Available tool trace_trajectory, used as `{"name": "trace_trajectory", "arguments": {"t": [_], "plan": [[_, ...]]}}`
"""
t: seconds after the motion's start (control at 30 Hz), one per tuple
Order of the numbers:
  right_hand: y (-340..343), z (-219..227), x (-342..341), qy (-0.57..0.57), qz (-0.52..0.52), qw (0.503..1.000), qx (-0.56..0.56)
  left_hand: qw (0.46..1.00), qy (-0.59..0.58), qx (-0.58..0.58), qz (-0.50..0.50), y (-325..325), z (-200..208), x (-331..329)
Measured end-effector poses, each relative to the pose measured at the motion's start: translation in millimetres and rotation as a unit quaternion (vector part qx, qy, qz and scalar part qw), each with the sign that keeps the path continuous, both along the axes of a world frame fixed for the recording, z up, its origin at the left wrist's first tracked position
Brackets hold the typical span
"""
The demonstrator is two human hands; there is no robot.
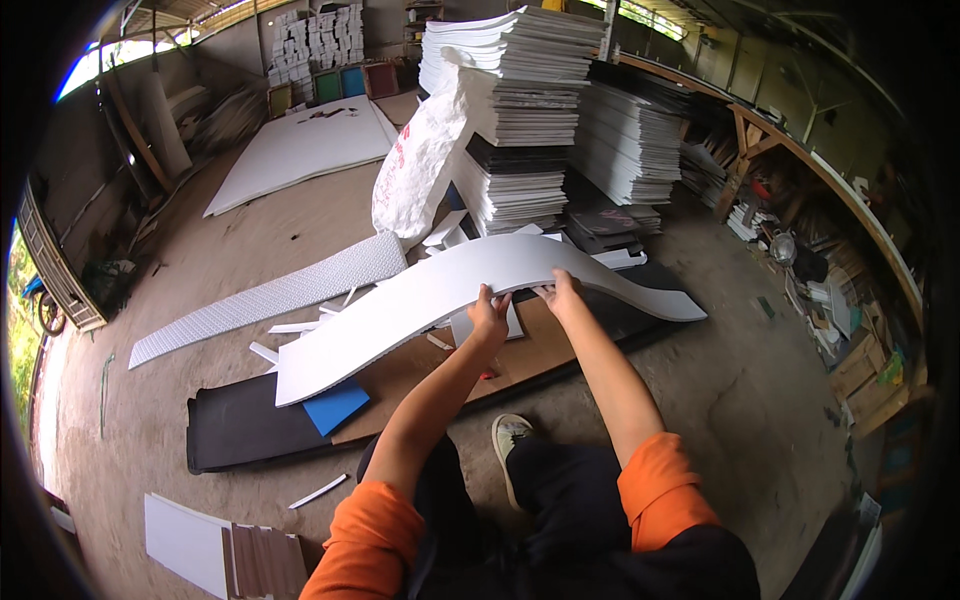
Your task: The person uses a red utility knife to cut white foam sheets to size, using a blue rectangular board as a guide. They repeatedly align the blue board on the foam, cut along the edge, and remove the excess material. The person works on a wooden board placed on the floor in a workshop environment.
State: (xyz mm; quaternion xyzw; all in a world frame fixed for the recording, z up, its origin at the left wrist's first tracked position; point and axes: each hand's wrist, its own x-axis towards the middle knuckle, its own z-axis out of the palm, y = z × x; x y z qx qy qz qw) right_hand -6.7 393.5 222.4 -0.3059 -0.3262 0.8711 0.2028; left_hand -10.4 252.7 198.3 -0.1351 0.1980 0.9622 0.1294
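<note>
Both my hands hold up a long white foam strip [400, 308] by its near edge, close to its middle. The strip arches upward between its two drooping ends. My left hand [489, 315] is closed on the edge, thumb on top and fingers beneath. A little to the right, my right hand [562, 288] grips the same edge in the same way. Below the strip lie a brown board [545, 345] and a black sheet [235, 430], with a blue piece [337, 405] on top. White offcuts are scattered under and behind the strip.
A textured white strip [265, 297] lies on the floor behind, to the left. Tall stacks of white sheets [515, 100] and a white sack [420, 160] stand ahead. Cut white and brown pieces [190, 545] lie near left. A wooden rack [790, 150] lines the right.
</note>
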Motion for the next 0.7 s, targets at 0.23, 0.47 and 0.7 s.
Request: {"name": "trace_trajectory", "arguments": {"t": [0.23, 0.47, 0.7], "plan": [[10, 13, 10, -0.002, -0.069, 0.971, 0.229, 0.998, -0.007, 0.019, -0.053, 6, 0, -2], [88, 26, 26, 0.071, -0.040, 0.959, 0.270, 0.997, -0.072, 0.011, 0.010, 31, -17, -2], [109, -46, 10, 0.055, -0.105, 0.984, 0.130, 0.995, -0.091, -0.021, -0.031, 67, -73, -26]]}}
